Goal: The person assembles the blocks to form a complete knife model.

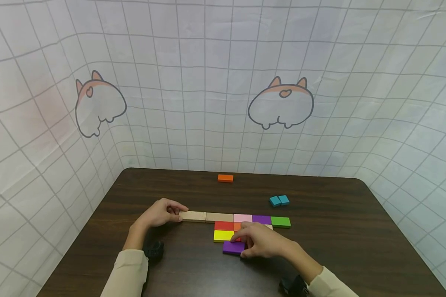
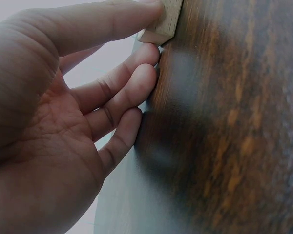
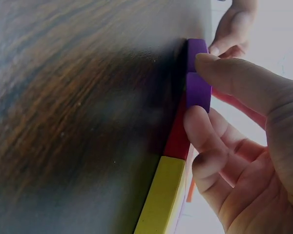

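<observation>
Purple block (image 1: pixel 233 247) pinched by right hand (image 1: pixel 262 240) at lower centre, plain wooden block (image 1: pixel 193 216) gripped at its end by left hand (image 1: pixel 160 213), centre left.

Orange block (image 1: pixel 238 226) mostly hidden — perhaps touching red (right hand (image 1: pixel 262 241) covers it).

I sit in a staged recording booth: a cartoon-printed grid cloth (image 1: pixel 223 82) curtains my dark wooden table (image 1: pixel 357 231).

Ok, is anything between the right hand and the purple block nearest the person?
Nothing visible: the right hand already pinches the purple block, which lies on the table just below the yellow block.
</observation>
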The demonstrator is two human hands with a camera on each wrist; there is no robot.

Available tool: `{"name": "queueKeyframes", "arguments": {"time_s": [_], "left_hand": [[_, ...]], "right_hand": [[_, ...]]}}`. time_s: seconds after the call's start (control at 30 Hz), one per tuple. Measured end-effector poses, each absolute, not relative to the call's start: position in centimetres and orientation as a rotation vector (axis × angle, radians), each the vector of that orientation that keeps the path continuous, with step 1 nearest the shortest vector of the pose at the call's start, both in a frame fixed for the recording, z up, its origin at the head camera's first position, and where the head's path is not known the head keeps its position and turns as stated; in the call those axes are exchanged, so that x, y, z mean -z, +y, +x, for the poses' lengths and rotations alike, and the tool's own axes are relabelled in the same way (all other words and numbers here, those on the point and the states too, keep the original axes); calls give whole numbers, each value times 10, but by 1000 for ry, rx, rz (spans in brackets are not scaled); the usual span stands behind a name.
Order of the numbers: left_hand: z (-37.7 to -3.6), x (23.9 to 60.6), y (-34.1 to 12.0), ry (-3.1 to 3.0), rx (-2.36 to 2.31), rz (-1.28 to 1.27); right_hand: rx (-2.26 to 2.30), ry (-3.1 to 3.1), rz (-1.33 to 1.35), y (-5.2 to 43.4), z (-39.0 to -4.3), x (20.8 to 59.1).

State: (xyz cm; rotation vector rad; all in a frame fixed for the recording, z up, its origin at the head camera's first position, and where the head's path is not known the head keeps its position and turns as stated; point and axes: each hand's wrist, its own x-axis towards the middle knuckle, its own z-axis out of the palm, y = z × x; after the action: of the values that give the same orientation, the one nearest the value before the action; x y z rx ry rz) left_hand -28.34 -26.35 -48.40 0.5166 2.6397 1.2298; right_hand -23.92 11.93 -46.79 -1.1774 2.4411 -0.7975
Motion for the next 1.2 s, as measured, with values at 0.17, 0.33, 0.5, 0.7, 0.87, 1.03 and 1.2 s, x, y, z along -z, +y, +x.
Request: {"name": "queueKeyframes", "arguments": {"time_s": [0.17, 0.33, 0.5, 0.7, 0.87, 1.03, 1.2], "left_hand": [[-283, 484, -263, 2640, -1231, 516], [-284, 485, -264, 2640, -1227, 516], [-284, 486, -264, 2640, -1229, 510], [-283, 485, -263, 2642, -1226, 508], [-283, 484, -263, 2645, -1223, 506], [-283, 484, -263, 2642, -1226, 505], [-283, 485, -263, 2638, -1231, 504]], "right_hand": [[777, 2460, -1168, 120, -239, 468], [755, 2485, -1165, 122, -239, 467], [754, 2479, -1175, 123, -238, 467], [746, 2487, -1167, 121, -237, 468], [727, 2503, -1162, 118, -237, 468], [702, 2514, -1169, 113, -238, 468], [701, 2513, -1174, 109, -238, 467]]}}
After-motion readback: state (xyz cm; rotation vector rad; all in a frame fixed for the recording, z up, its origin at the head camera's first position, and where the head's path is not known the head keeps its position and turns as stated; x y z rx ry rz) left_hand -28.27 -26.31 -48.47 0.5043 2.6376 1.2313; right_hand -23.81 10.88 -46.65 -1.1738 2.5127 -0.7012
